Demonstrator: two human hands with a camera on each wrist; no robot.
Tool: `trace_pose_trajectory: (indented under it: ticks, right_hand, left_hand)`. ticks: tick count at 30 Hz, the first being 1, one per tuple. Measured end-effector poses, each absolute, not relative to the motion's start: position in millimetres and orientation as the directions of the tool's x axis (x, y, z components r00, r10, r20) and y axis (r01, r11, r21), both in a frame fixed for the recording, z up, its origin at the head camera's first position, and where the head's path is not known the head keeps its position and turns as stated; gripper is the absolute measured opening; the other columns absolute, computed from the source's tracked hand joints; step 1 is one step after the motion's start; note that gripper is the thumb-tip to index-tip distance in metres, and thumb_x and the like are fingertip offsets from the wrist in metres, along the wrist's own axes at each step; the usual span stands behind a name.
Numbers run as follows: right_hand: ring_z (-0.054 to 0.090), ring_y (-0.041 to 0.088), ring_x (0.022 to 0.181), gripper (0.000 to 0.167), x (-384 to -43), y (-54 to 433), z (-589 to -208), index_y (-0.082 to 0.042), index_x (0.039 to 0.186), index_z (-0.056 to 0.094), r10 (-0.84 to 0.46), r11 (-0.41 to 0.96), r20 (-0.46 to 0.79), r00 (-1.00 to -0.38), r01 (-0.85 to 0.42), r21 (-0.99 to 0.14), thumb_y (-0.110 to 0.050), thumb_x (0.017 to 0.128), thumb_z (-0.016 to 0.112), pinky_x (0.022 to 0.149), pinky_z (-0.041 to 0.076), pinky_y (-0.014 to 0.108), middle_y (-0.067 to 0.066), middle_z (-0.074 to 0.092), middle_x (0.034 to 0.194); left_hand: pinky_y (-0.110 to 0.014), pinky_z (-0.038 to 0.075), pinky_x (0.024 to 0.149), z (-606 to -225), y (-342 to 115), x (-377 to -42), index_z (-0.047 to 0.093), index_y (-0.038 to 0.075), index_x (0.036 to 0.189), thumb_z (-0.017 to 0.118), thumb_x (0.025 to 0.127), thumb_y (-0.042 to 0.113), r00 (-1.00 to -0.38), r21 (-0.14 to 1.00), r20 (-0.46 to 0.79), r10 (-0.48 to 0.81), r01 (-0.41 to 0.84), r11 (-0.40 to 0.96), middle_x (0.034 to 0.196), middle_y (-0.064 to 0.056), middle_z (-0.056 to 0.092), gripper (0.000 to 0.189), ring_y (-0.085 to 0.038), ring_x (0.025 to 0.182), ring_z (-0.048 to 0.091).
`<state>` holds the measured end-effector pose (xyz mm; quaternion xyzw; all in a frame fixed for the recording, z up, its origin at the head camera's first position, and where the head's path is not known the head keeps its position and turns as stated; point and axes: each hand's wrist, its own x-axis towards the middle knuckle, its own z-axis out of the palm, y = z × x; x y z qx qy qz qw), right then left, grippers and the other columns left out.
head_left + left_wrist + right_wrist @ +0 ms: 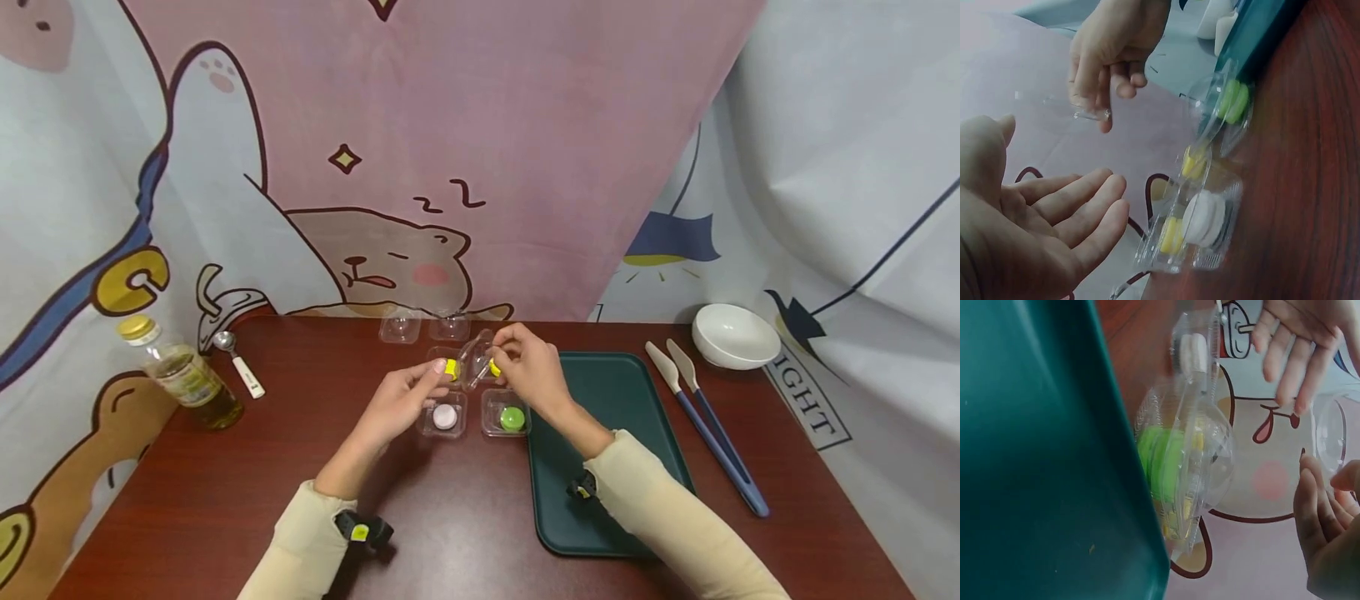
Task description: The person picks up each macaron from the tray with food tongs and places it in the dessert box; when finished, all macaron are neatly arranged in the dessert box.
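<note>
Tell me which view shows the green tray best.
The head view: most of the green tray shows, partly behind the right sleeve. Left wrist catches only a cut-off strip at top; right wrist, a large close-up cropped by the frame.

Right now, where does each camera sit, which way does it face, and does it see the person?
Head: worn on the head, facing forward and down at the table; the left hand, right hand and both sleeves show.
Left wrist: worn there, looking across the table toward the curtain, picture tipped sideways; left hand at left, right hand on top.
Right wrist: worn there, looking past the tray toward the curtain; right hand lower right, left hand upper right.
Shared: both wrist views show both hands, the green macaron and the white macaron.
</note>
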<state>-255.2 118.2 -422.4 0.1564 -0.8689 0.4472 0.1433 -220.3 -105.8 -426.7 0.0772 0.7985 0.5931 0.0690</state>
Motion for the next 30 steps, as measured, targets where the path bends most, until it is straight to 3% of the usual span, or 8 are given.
trace_pose_trajectory:
  ticks: [6, 10, 16, 22, 27, 30]
  right_hand:
    - [0.075, 0.015, 0.067, 0.012, -252.8, 110.5, -422.7, -0.012, 0.099, 0.062, -0.160, 0.666, 0.615, -0.772, -0.544, -0.510, -0.010, 0.092, 0.072, 0.059, 0.058, 0.032, 0.006, 0.080, 0.093]
    - [0.072, 0.014, 0.063, 0.013, -250.2, 108.3, -419.8, -0.012, 0.099, 0.062, -0.166, 0.710, 0.658, -0.735, -0.552, -0.437, -0.010, 0.091, 0.072, 0.057, 0.057, 0.036, 0.007, 0.080, 0.093]
    - [0.066, 0.013, 0.058, 0.013, -248.7, 109.0, -419.7, -0.011, 0.098, 0.062, -0.182, 0.736, 0.650, -0.738, -0.541, -0.408, -0.011, 0.091, 0.072, 0.052, 0.053, 0.033, 0.006, 0.079, 0.092]
    - [0.073, 0.015, 0.068, 0.008, -250.4, 118.2, -420.0, -0.012, 0.098, 0.068, -0.243, 0.664, 0.640, -0.729, -0.606, -0.438, -0.012, 0.092, 0.073, 0.058, 0.057, 0.029, 0.004, 0.080, 0.095]
    - [0.071, 0.011, 0.070, 0.015, -251.7, 129.3, -415.7, -0.012, 0.107, 0.073, -0.349, 0.586, 0.550, -0.759, -0.635, -0.504, -0.016, 0.093, 0.075, 0.058, 0.052, 0.022, 0.003, 0.079, 0.099]
    - [0.072, 0.012, 0.076, 0.028, -249.9, 133.8, -410.9, -0.013, 0.120, 0.072, -0.409, 0.584, 0.443, -0.798, -0.602, -0.545, -0.020, 0.093, 0.075, 0.064, 0.057, 0.024, 0.003, 0.078, 0.107]
  left_hand:
    - [-0.050, 0.056, 0.097, -426.0, -98.6, -219.1, 0.059, -0.004, 0.137, 0.047, 0.107, 0.045, -0.965, 0.983, -0.056, 0.255, -0.009, 0.184, 0.125, -0.021, 0.071, 0.058, -0.038, 0.117, 0.068]
    - [-0.052, 0.054, 0.099, -426.9, -97.6, -218.4, 0.056, -0.003, 0.141, 0.038, 0.107, 0.052, -0.950, 0.993, -0.068, 0.306, -0.034, 0.116, 0.127, -0.020, 0.070, 0.066, -0.040, 0.120, 0.067]
    - [-0.049, 0.056, 0.098, -426.2, -98.2, -218.2, 0.060, -0.003, 0.137, 0.045, 0.107, 0.049, -0.954, 0.995, -0.074, 0.291, -0.051, 0.086, 0.128, -0.024, 0.068, 0.062, -0.041, 0.119, 0.066]
    - [-0.050, 0.055, 0.098, -426.3, -105.7, -219.2, 0.057, -0.004, 0.140, 0.059, 0.103, 0.034, -0.959, 0.993, -0.074, 0.272, -0.045, 0.110, 0.126, -0.024, 0.069, 0.052, -0.041, 0.119, 0.066]
    - [-0.042, 0.055, 0.100, -425.9, -119.6, -219.4, 0.054, 0.008, 0.147, 0.071, 0.095, 0.033, -0.959, 0.974, -0.042, 0.280, 0.023, 0.224, 0.135, -0.016, 0.067, 0.059, -0.029, 0.121, 0.067]
    - [-0.041, 0.055, 0.100, -425.0, -128.8, -219.2, 0.053, 0.015, 0.149, 0.076, 0.091, 0.036, -0.954, 0.940, 0.001, 0.300, 0.104, 0.326, 0.139, -0.010, 0.066, 0.065, -0.024, 0.120, 0.068]
